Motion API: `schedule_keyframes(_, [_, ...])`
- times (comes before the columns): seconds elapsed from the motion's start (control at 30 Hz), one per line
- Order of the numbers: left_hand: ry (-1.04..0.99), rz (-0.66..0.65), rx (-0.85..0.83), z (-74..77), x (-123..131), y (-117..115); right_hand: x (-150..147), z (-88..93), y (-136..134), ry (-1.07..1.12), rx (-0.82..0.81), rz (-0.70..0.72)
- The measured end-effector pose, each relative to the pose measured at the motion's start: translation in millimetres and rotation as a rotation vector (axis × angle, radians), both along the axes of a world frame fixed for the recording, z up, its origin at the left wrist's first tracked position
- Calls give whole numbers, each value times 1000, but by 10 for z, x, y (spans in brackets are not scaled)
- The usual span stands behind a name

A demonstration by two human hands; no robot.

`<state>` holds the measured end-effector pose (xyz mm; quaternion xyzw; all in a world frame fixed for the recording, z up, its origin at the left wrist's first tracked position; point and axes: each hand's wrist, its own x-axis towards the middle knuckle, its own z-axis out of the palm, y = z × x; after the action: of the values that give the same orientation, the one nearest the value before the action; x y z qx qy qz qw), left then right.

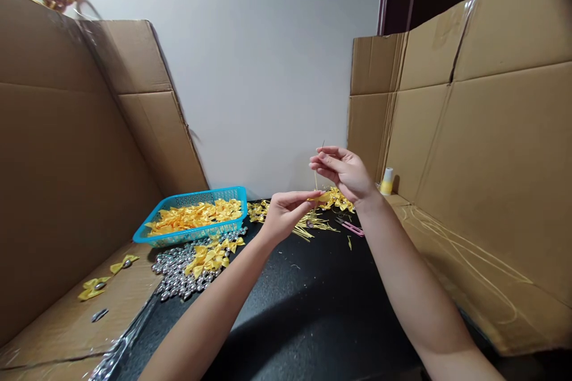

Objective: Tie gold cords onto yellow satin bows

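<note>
My left hand [283, 211] is raised over the black table [313, 303], its fingertips pinched on a small yellow ribbon bow [320, 196]. My right hand [344, 171] hovers just above and to the right of it, fingers pinched on a thin needle [322, 146] that points upward. A fine yellow thread [315, 181] runs down from the right hand toward the bow.
A blue basket [196, 232] full of yellow bows stands at the back left. Silver beads [176, 274] and loose bows [212, 256] lie in front of it. Yellow thread scraps [308, 226], pink scissors [351, 227] and a thread spool [386, 181] lie behind the hands. Cardboard walls [491, 149] flank both sides.
</note>
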<state>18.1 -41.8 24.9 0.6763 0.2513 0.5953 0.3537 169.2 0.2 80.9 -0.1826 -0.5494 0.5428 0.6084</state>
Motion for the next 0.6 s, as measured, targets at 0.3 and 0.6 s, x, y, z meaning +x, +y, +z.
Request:
schedule_keyframes(0.3, [177, -71, -115, -42, -7, 27, 47, -15, 132, 62, -38, -51])
schedule_keyframes(0.6, [251, -129, -145, -138, 26, 76, 102, -4, 201, 110, -56, -65])
